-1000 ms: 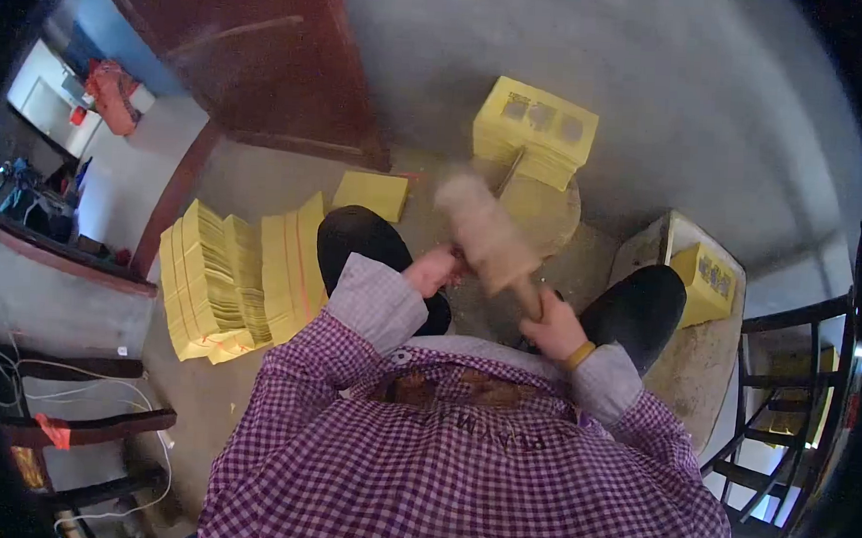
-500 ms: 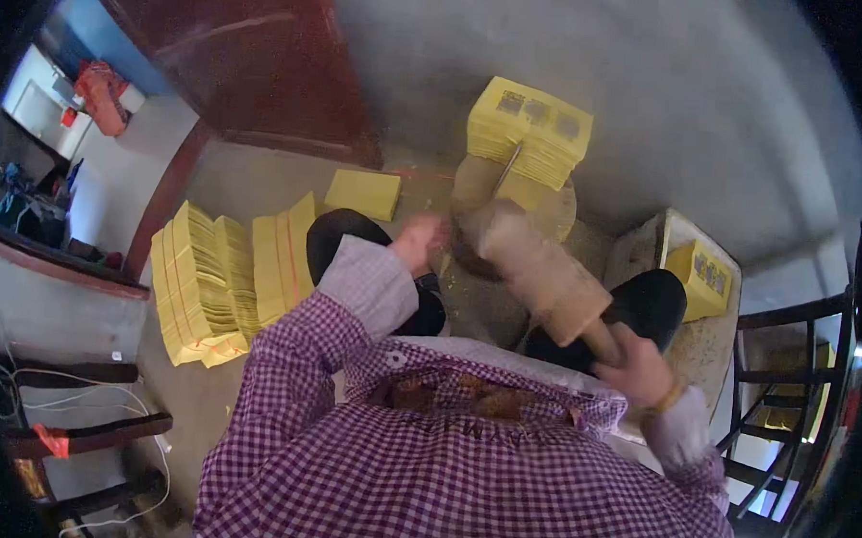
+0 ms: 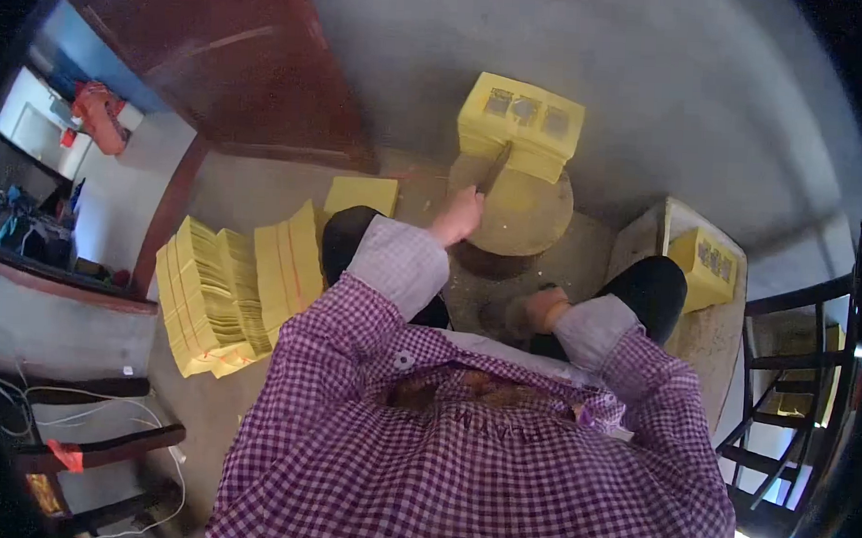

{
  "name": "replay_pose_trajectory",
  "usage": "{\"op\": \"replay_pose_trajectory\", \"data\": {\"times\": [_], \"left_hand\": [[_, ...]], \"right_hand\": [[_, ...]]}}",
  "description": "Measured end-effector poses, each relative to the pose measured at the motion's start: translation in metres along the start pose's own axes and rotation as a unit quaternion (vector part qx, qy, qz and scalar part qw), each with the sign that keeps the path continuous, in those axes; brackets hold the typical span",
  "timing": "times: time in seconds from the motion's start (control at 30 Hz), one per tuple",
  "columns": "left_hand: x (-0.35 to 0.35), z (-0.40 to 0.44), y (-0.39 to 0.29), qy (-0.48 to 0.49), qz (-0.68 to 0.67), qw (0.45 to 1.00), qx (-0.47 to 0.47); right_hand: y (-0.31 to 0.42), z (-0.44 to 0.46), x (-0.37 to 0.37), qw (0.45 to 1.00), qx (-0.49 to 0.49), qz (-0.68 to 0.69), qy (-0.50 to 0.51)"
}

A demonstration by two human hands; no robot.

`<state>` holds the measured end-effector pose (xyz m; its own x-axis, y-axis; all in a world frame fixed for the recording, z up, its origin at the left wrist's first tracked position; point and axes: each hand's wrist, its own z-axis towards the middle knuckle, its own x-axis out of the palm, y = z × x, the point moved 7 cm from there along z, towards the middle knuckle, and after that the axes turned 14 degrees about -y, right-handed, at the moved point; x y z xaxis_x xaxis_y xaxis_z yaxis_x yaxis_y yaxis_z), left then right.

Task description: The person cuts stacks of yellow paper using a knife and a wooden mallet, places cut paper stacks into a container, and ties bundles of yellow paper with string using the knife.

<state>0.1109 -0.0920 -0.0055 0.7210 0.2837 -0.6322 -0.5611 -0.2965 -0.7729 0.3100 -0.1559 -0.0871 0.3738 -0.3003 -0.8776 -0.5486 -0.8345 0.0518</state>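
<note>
A thick stack of yellow paper with printed dark patches stands on a round wooden block against the wall. A slim metal tool leans at the front of the stack. My left hand is closed at the tool's lower end, at the block's left edge. Low between my knees, my right hand is closed beside a dark, blurred shape; what it holds cannot be made out. The mallet is not clearly visible.
Folded yellow paper bundles stand on the floor at left, with a flat yellow pile nearby. At right, another yellow stack sits on a worn bench. Dark wooden racks stand at both sides; white cables hang at left.
My left hand has moved forward to the metal tool. My right hand, which held a big wooden mallet, has dropped inward between my knees, and the mallet has left the area before the block.
</note>
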Motion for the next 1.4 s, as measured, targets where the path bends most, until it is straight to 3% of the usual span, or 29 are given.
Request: {"op": "replay_pose_trajectory", "data": {"times": [0.03,0.1,0.2,0.3,0.4,0.43,0.5,0.57,0.6,0.67,0.83,0.9,0.93,0.97,1.0,1.03,1.1,1.13,1.2,1.23,1.3,1.37,1.4], "left_hand": [[0.002,-0.003,0.006,0.011,0.017,0.999,-0.028],[0.001,-0.014,-0.005,-0.097,-0.038,0.992,0.072],[0.013,-0.01,0.003,-0.116,-0.047,0.989,0.085],[0.019,-0.004,0.017,-0.114,-0.015,0.99,0.084],[0.016,-0.007,0.014,-0.091,0.02,0.995,0.043],[0.018,-0.005,0.018,-0.092,0.019,0.995,0.041],[0.021,-0.003,0.02,-0.105,-0.002,0.991,0.078],[0.02,-0.006,0.017,-0.1,0.004,0.993,0.07],[0.018,-0.008,0.017,-0.093,0.01,0.994,0.062],[0.012,-0.011,0.016,-0.07,0.013,0.996,0.056],[-0.006,-0.05,0.022,-0.025,0.104,0.993,0.056],[-0.014,-0.059,0.005,-0.016,0.105,0.983,0.149],[-0.021,-0.056,-0.001,-0.017,0.105,0.983,0.151],[-0.023,-0.05,-0.013,0.014,0.176,0.96,0.217],[-0.022,-0.046,-0.02,0.046,0.246,0.927,0.279],[-0.022,-0.032,-0.013,0.045,0.243,0.929,0.277],[-0.016,-0.003,-0.005,0.014,0.191,0.9,0.393],[-0.009,0.011,0.012,0.014,0.189,0.898,0.396],[0.006,0.038,0.039,0.003,0.249,0.88,0.405],[0.005,0.037,0.03,0.002,0.249,0.879,0.406],[0.001,0.038,0.025,0.066,0.309,0.919,0.237],[-0.01,0.057,0.007,0.019,0.278,0.937,0.21],[-0.016,0.069,0.002,-0.023,0.244,0.953,0.181]], "right_hand": [[0.0,0.013,0.001,1.0,0.0,-0.003,-0.005],[-0.012,0.024,0.0,0.994,0.095,0.04,-0.019],[-0.015,0.035,-0.015,0.985,0.144,0.076,-0.053],[-0.005,0.032,-0.039,0.983,0.128,0.086,-0.097],[-0.028,0.027,-0.122,0.929,0.157,0.172,-0.288],[-0.042,0.026,-0.158,0.891,0.183,0.195,-0.368],[-0.079,0.03,-0.207,0.764,0.069,0.145,-0.625],[-0.113,0.061,-0.224,0.792,0.06,-0.007,-0.608],[-0.127,0.073,-0.222,0.792,0.058,-0.006,-0.608],[-0.145,0.104,-0.209,0.853,0.06,-0.048,-0.516],[-0.141,0.101,-0.212,0.83,0.061,-0.074,-0.549],[-0.141,0.097,-0.213,0.824,0.05,-0.073,-0.559],[-0.148,0.092,-0.214,0.807,0.024,0.037,-0.59],[-0.156,0.088,-0.216,0.778,-0.005,0.144,-0.612],[-0.162,0.088,-0.215,0.779,-0.006,0.142,-0.611],[-0.19,0.08,-0.212,0.689,0.077,0.299,-0.656],[-0.236,0.074,-0.183,0.423,0.231,0.568,-0.667],[-0.241,0.079,-0.175,0.422,0.231,0.566,-0.67],[-0.243,0.11,-0.139,0.365,0.251,0.736,-0.511],[-0.204,0.086,-0.172,0.451,0.323,0.697,-0.454],[-0.205,0.101,-0.175,0.484,0.303,0.682,-0.458],[-0.22,0.128,-0.173,0.536,0.272,0.631,-0.491],[-0.229,0.134,-0.17,0.535,0.275,0.63,-0.491]]}}
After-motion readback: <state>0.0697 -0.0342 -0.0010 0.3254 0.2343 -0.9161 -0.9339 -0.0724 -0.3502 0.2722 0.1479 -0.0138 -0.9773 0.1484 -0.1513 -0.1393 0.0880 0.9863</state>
